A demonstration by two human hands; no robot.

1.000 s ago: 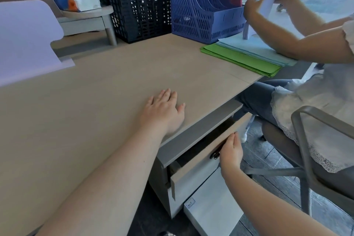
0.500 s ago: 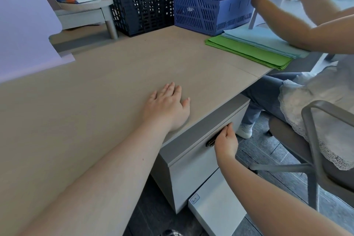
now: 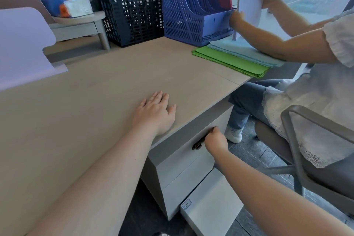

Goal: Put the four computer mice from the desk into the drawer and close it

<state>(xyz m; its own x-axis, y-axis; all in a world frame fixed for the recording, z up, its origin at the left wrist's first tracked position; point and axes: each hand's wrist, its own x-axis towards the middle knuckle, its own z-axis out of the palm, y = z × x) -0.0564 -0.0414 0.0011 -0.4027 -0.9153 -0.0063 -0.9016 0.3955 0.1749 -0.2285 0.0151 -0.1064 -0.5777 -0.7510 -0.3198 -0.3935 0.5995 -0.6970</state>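
Note:
No computer mouse is visible anywhere on the wooden desk. The grey top drawer under the desk edge sits flush with the cabinet, shut. My right hand is at the drawer's dark handle, its fingers curled on the handle's right end. My left hand lies flat, palm down, on the desk just above the drawer, holding nothing. The drawer's inside is hidden.
Another person sits close on the right in a grey chair, lifting white paper. Green and pale blue folders, a blue file rack and black racks line the far desk. A white box lies on the floor.
The drawer, half open a second ago, has been pushed in by my right hand and is now shut. My left hand has stayed flat on the desk.

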